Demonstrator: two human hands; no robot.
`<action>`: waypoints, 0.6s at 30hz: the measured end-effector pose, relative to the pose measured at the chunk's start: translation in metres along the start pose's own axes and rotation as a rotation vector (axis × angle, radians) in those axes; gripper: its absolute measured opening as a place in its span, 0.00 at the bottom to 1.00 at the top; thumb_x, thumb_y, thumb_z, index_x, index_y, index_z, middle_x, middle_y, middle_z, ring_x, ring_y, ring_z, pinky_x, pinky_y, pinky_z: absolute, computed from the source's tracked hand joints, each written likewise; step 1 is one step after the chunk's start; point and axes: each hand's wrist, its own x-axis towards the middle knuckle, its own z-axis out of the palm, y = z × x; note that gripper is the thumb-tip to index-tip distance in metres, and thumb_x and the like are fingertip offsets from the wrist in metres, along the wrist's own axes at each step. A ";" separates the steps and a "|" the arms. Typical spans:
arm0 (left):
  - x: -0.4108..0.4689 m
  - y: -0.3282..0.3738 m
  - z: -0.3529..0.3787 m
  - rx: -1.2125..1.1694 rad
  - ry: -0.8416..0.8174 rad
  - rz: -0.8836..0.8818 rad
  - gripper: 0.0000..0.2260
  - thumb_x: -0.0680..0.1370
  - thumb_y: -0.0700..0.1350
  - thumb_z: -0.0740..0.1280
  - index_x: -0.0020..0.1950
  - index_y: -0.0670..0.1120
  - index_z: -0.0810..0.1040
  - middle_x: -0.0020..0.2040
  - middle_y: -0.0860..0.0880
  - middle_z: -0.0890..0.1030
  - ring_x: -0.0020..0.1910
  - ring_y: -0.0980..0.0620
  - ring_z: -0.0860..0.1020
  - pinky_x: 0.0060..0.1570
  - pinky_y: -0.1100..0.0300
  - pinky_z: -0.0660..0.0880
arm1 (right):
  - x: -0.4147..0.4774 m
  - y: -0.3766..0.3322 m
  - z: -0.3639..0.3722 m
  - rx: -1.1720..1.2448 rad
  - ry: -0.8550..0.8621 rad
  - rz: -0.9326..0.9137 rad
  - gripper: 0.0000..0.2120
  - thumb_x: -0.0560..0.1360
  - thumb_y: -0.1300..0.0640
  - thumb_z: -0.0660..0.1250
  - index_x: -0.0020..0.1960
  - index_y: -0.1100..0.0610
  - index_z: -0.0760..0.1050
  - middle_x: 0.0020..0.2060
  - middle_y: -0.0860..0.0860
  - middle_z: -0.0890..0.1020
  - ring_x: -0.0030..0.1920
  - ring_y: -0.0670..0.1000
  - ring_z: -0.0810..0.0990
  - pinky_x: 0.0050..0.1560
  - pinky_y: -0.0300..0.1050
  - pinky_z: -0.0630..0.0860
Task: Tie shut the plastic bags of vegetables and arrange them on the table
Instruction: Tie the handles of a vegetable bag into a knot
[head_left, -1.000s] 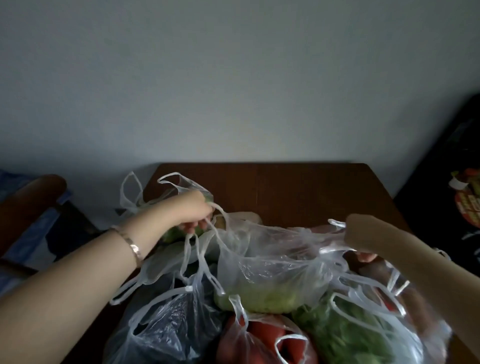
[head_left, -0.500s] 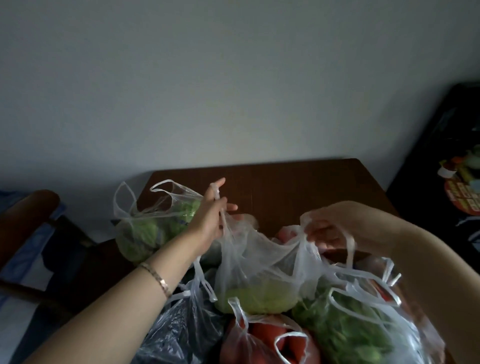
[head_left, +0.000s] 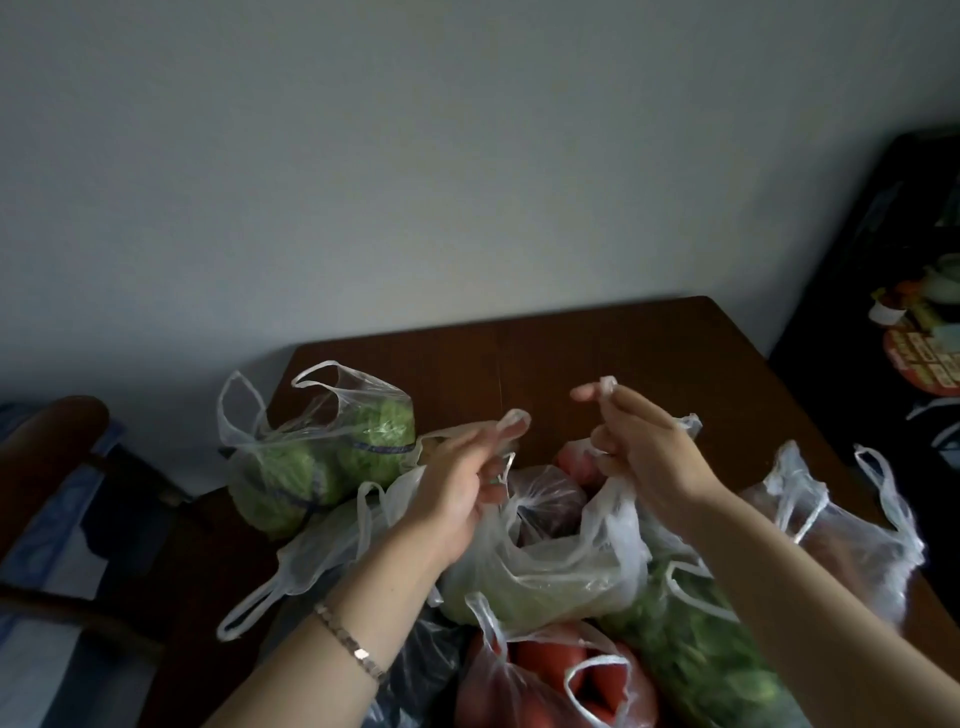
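Observation:
A clear plastic bag with pale green vegetables (head_left: 540, 577) sits in the middle of a heap of bags on the brown wooden table (head_left: 597, 353). My left hand (head_left: 462, 478) grips its left handle, and my right hand (head_left: 639, 447) pinches its right handle, both raised above the bag's open mouth and close together. At the table's left edge stands a bag of green round vegetables (head_left: 322, 457), its handles loose. A bag of red tomatoes (head_left: 550, 680) lies nearest me, and a bag of leafy greens (head_left: 711, 654) lies to its right.
A further clear bag (head_left: 852, 530) lies at the right of the heap, and a dark bag (head_left: 421, 670) at the lower left. A wooden chair (head_left: 52, 447) stands left of the table. Dark furniture with colourful packets (head_left: 919, 332) stands at the right. The far half of the table is bare.
Both hands drew the middle bag's handles inward and upward, so they now sit close together over the bag. The view shifted, showing the left green bag fully.

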 end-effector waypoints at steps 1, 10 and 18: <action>0.000 -0.002 0.003 -0.017 -0.022 0.004 0.11 0.78 0.40 0.60 0.44 0.46 0.82 0.44 0.51 0.80 0.28 0.59 0.66 0.21 0.70 0.61 | 0.002 0.005 0.001 -0.023 0.021 0.010 0.12 0.80 0.58 0.54 0.51 0.57 0.76 0.28 0.50 0.62 0.27 0.44 0.60 0.24 0.32 0.58; 0.010 -0.009 0.015 -0.111 -0.069 -0.258 0.02 0.71 0.38 0.68 0.40 0.39 0.77 0.24 0.50 0.77 0.19 0.58 0.74 0.20 0.69 0.70 | -0.002 0.034 0.013 -0.217 0.069 0.003 0.05 0.71 0.67 0.68 0.39 0.61 0.81 0.29 0.52 0.79 0.28 0.43 0.75 0.30 0.32 0.70; 0.008 -0.015 0.016 0.120 -0.023 -0.162 0.05 0.71 0.41 0.71 0.46 0.42 0.81 0.35 0.46 0.81 0.26 0.57 0.78 0.20 0.68 0.67 | -0.010 0.039 0.011 -0.269 0.021 0.025 0.16 0.76 0.52 0.62 0.39 0.62 0.81 0.28 0.60 0.78 0.26 0.47 0.72 0.26 0.30 0.67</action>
